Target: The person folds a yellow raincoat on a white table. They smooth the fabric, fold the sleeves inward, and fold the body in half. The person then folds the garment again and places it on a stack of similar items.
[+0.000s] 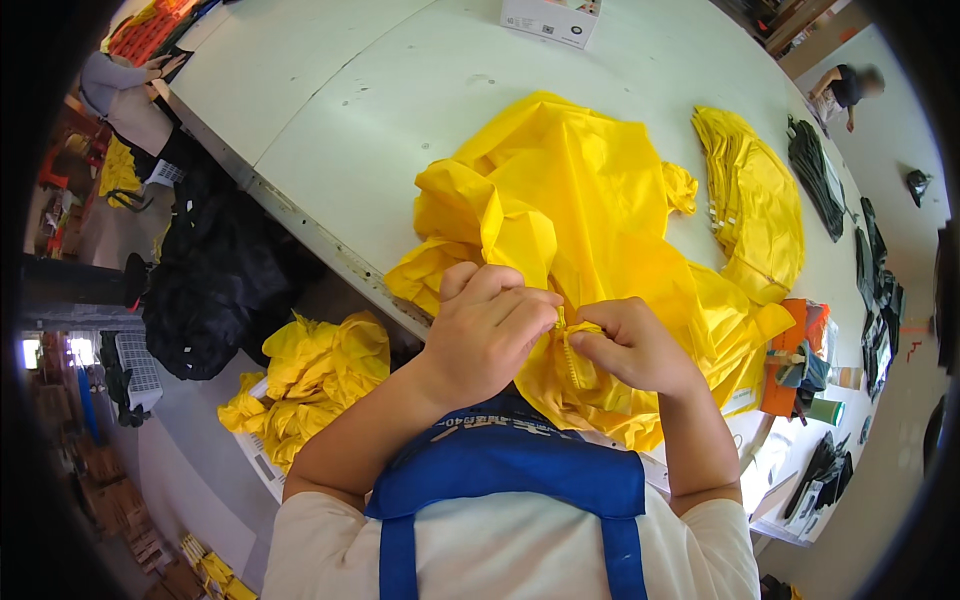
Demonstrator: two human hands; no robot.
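A large yellow sheet-like garment (pixel 590 190) with a zipper lies crumpled on the pale table and hangs over its near edge. Its yellow zipper (pixel 578 368) runs down between my two hands. My left hand (pixel 490 325) is closed in a pinch at the zipper's upper part, the fingertips pressed onto the fabric. My right hand (pixel 632 345) grips the yellow fabric just right of the zipper, thumb against the curled fingers. Whether the left fingers hold the zipper's slider is hidden by the hand.
Folded yellow pieces (pixel 750 200) are stacked on the right of the table (pixel 330 130), beside a dark bundle (pixel 818 180). An orange box (pixel 782 375) holds small items. A white box (pixel 552 20) stands at the far edge. Yellow cloth (pixel 325 375) heaps at my left. Two people work farther off.
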